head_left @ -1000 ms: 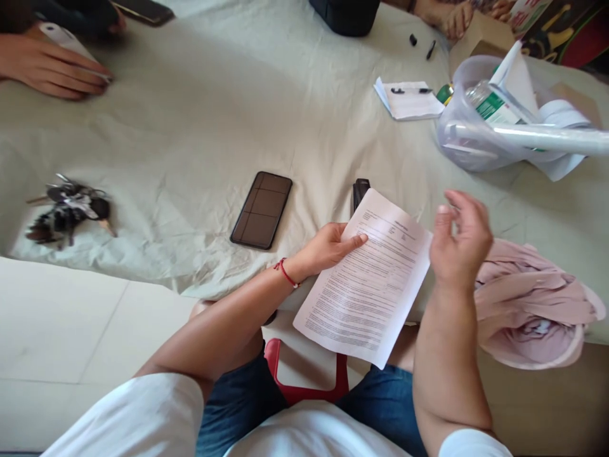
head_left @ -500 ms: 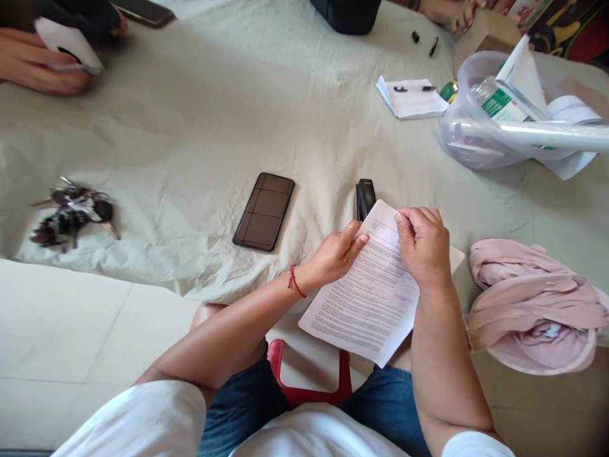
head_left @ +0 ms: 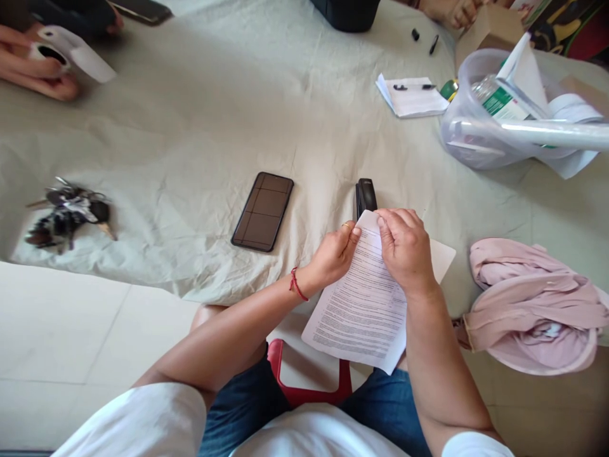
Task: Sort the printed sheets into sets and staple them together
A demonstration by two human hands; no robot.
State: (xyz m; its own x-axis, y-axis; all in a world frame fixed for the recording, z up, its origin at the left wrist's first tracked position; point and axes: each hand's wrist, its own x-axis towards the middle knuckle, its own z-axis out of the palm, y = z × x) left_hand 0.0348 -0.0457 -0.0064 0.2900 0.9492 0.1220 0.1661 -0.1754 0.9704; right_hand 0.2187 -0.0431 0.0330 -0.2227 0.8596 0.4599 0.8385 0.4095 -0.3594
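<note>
A printed paper sheet (head_left: 361, 298) hangs over the table's front edge, covered in fine lines of text. My left hand (head_left: 335, 254) pinches its upper left edge between thumb and fingers. At the upper right corner, my right hand (head_left: 406, 247) is closed on the same sheet. Just beyond the sheet's top lies a black stapler (head_left: 365, 195), its near end hidden by the paper and my fingers. Another pale sheet (head_left: 441, 259) shows on the table behind my right hand. A dark smartphone (head_left: 262, 211) lies left of my left hand.
A bunch of keys (head_left: 71, 212) lies at the left, a folded pink cloth hat (head_left: 537, 304) at the right. A clear plastic tub (head_left: 476, 136) holds a bottle and papers. Beyond are a notepad (head_left: 413, 105), a cardboard box (head_left: 490, 32) and another person's hand (head_left: 42, 70) with a white roll.
Both my hands have come closer together, the right one moving left along with the sheet, which has turned a little. At the upper left, another person's hand has shifted with the white roll.
</note>
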